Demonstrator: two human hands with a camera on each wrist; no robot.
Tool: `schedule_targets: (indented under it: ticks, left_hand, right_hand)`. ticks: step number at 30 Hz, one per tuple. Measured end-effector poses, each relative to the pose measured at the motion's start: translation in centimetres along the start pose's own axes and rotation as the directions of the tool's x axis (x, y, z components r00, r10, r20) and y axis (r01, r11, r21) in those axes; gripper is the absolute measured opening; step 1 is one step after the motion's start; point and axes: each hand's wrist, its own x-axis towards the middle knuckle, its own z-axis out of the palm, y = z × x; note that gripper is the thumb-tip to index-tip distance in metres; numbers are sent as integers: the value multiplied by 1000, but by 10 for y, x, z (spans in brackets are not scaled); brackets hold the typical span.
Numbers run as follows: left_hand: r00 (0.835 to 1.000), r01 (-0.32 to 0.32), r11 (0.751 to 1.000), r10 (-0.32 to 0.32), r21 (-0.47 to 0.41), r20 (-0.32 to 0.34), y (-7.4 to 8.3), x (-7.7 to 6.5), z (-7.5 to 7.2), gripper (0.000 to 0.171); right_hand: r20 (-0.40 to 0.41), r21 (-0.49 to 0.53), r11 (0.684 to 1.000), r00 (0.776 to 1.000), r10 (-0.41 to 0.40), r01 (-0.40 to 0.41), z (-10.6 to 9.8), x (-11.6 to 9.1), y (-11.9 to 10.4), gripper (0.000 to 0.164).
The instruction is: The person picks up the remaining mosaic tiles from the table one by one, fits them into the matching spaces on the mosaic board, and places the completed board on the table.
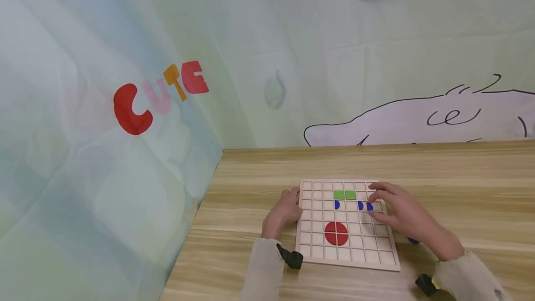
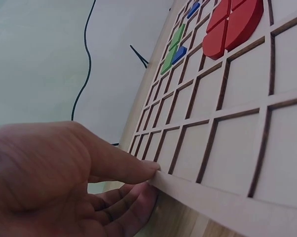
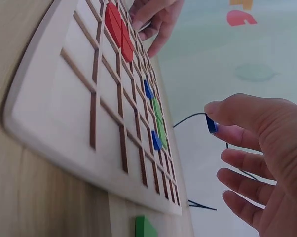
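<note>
A square wooden grid board (image 1: 317, 253) lies on the table. My left hand (image 1: 284, 213) grips its left edge, and in the left wrist view the thumb (image 2: 138, 170) lies on the rim with curled fingers below. Over the board's right side, my right hand (image 1: 403, 208) pinches a small blue half-round piece (image 3: 211, 124) between thumb and forefinger, the other fingers spread. Two green squares (image 1: 344, 194) sit side by side in cells near the far edge. Just below them are two blue half-round pieces (image 1: 337, 205), set apart. Four-cell red circle pieces (image 1: 336, 233) lie nearer me.
Another blue piece (image 1: 413, 240) rests on the wooden table (image 1: 246, 199) right of the board, partly behind my right wrist. A green piece (image 3: 145, 228) lies beside the board in the right wrist view. Printed cloth (image 1: 259, 59) hangs behind and left of the table.
</note>
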Motion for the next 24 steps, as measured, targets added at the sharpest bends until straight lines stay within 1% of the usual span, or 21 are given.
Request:
schedule_targets:
  ticks: [6, 13, 17, 21, 24]
  left_hand:
    - [1000, -5, 1000, 5, -4, 1, 0, 1, 0, 65]
    - [1000, -6, 1000, 6, -16, 3, 1, 0, 0, 64]
    - [1000, -3, 1000, 3, -16, -1, 1, 0, 0, 63]
    - [1000, -13, 1000, 13, -7, -3, 1, 0, 0, 63]
    - [1000, -22, 1000, 22, -1, -1, 0, 0, -1, 63]
  right_hand:
    - [47, 4, 999, 998, 34, -34, 6, 9, -9, 18]
    - [102, 49, 997, 994, 47, -52, 22, 16, -14, 17]
    - [103, 46, 999, 994, 19, -24, 31, 19, -17, 16]
    - [92, 22, 1000, 996, -20, 18, 40, 21, -21, 16]
    - [94, 7, 1000, 995, -31, 31, 45, 23, -23, 16]
